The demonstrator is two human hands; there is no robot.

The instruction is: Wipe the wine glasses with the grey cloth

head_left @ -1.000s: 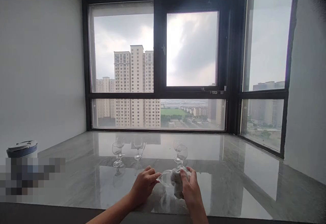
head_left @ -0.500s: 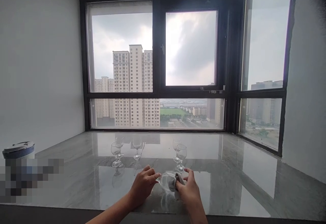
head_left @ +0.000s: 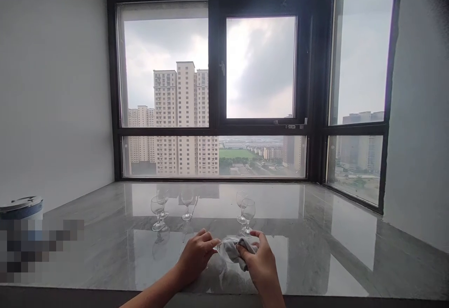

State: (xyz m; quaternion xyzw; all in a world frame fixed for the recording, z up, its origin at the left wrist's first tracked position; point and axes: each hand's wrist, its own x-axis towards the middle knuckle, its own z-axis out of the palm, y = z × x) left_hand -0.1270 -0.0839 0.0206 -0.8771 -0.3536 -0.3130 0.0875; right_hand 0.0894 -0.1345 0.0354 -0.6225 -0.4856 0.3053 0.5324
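My left hand [head_left: 197, 254] is closed on the stem end of a wine glass [head_left: 223, 247], which lies sideways with its bowl toward the right. A grey cloth [head_left: 242, 257] is pinched in my right hand [head_left: 262, 262]; part of it shows in the bowl and part hangs out at the rim. Just beyond my right hand stand two wine glasses, a nearer one [head_left: 248, 210] and a farther one [head_left: 241, 199]. Farther left are a single upright glass [head_left: 187, 198] and a pair, the front one [head_left: 157, 206] partly covering the back one [head_left: 163, 198].
Glossy grey stone covers the wide window sill [head_left: 105, 247], reflecting the glasses. A lidded tub [head_left: 21, 211] stands at the left, its lower part blurred out. Dark window frames [head_left: 213, 132] bound the back and right. A thin dark line [head_left: 194, 207] shows beside the middle glass.
The cloth has gone deeper into the held glass and now fills more of its bowl. My left hand keeps its hold. The whole view has shifted slightly.
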